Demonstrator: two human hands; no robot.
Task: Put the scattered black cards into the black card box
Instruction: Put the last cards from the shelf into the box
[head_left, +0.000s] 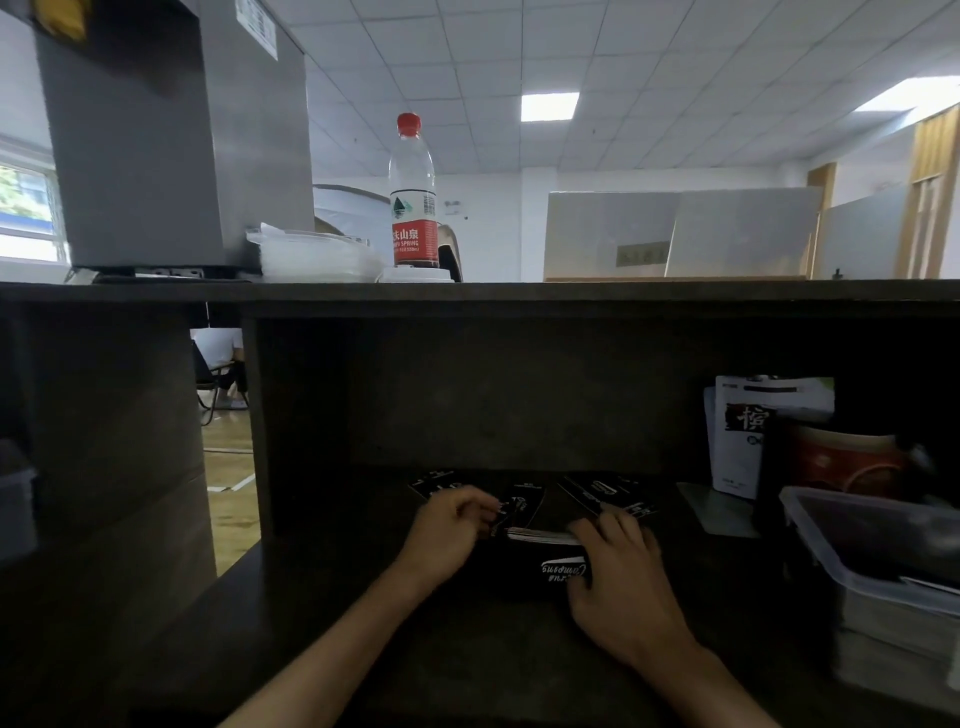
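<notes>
The person is bent over the dark table (467, 649), working in the shadowed recess under the shelf, and the job looks to be in its loading stage. The black card box (550, 571) lies flat just in front of them, its white lettering facing up, with a gathered stack of cards (540, 535) showing pale edges at its far end, seemingly at the box mouth. The right hand (618, 577) rests over the box and the stack's right side, fingers curled down on them; whether it truly grips the box or only steadies it, I cannot tell. The left hand (452, 530) has its fingers closed around a black card (522, 512) beside the stack. More loose cards lie beyond: some behind the left hand (431, 483), a fan of them past the right (597, 493). Next, I'd judge, that card has to be squared onto the stack, and the far ones gathered in before anything slides home.
</notes>
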